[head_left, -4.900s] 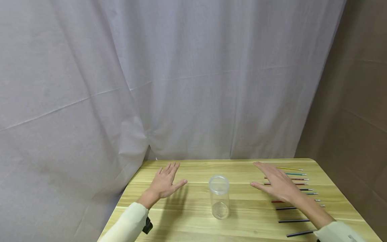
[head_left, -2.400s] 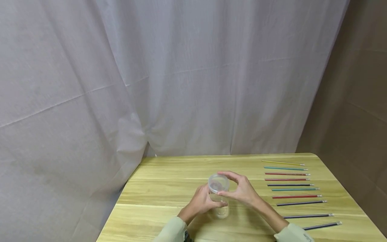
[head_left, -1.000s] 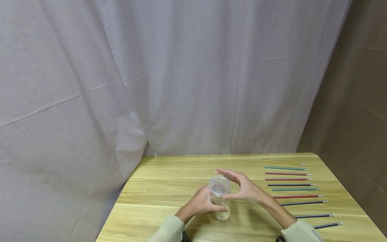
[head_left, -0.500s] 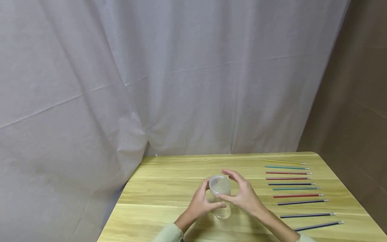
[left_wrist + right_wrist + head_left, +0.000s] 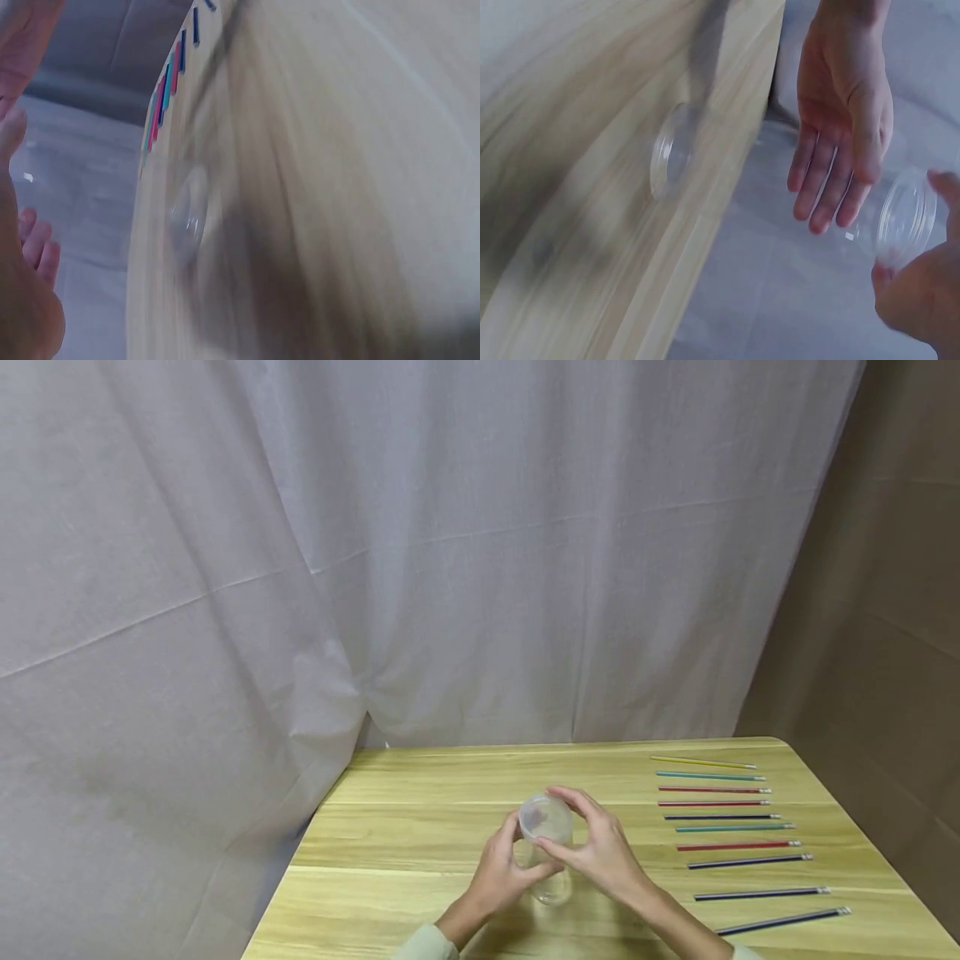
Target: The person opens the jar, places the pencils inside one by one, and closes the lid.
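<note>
A clear plastic jar (image 5: 552,888) stands upright on the wooden table (image 5: 405,827), with a clear round lid (image 5: 546,818) at its top. My left hand (image 5: 497,870) grips the jar's side, thumb across the front and fingers behind. From the right, my right hand (image 5: 603,853) pinches the lid's edge between thumb and fingers. The right wrist view shows thumb and fingertip on opposite sides of the ridged lid (image 5: 907,214), while the left hand (image 5: 844,127) lies along the transparent wall. Through the plastic, the left wrist view catches the jar's round base (image 5: 190,214).
Several pencils lie in a spaced column on the table's right side, from a yellow pencil (image 5: 703,762) at the back to a dark pencil (image 5: 783,921) at the front. A grey curtain (image 5: 480,610) hangs behind the table, and a brown one (image 5: 862,652) at the right.
Both hands were spread apart beside the jar at first, then came in to it. In the last second, the right fingers have closed in from beside the lid onto its edge.
</note>
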A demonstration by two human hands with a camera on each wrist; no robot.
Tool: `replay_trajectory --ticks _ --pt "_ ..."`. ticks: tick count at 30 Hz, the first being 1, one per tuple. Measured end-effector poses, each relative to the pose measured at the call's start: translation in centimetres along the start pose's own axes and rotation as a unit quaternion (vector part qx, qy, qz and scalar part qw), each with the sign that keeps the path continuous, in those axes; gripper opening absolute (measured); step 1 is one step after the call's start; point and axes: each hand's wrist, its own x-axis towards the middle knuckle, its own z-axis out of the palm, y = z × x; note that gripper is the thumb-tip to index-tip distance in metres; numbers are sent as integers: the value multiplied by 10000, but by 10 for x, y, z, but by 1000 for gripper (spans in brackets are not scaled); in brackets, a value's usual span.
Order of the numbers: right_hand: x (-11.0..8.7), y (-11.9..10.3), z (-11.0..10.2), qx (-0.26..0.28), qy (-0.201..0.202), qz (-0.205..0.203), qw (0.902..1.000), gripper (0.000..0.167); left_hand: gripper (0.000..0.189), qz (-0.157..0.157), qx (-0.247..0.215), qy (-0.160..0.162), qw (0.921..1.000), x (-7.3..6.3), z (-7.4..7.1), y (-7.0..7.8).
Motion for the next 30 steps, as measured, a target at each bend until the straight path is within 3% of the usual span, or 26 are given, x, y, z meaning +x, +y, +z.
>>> replay_trajectory --ticks 5,9,12,16,22,30 --pt "6 11 -7 530 -621 -344 9961 73 81 -88 -454 -500 9977 4 -9 -5" --pt "12 18 -13 812 -1069 -529 9895 74 81 -140 -482 -561 9972 6 -12 -7" --pt "13 19 -16 812 -1222 -428 9882 78 87 -279 -479 -583 9968 5 -12 -7" --pt "9 16 -19 486 -1042 -133 9933 84 96 -421 -532 -551 9962 2 -9 -6" --pt "1 7 -16 -135 -531 113 9984 84 93 -465 -494 -199 9975 -3 -5 -1" --pt "-3 -1 -7 -280 -267 363 9986 79 84 -445 -299 42 9986 -4 -1 7"
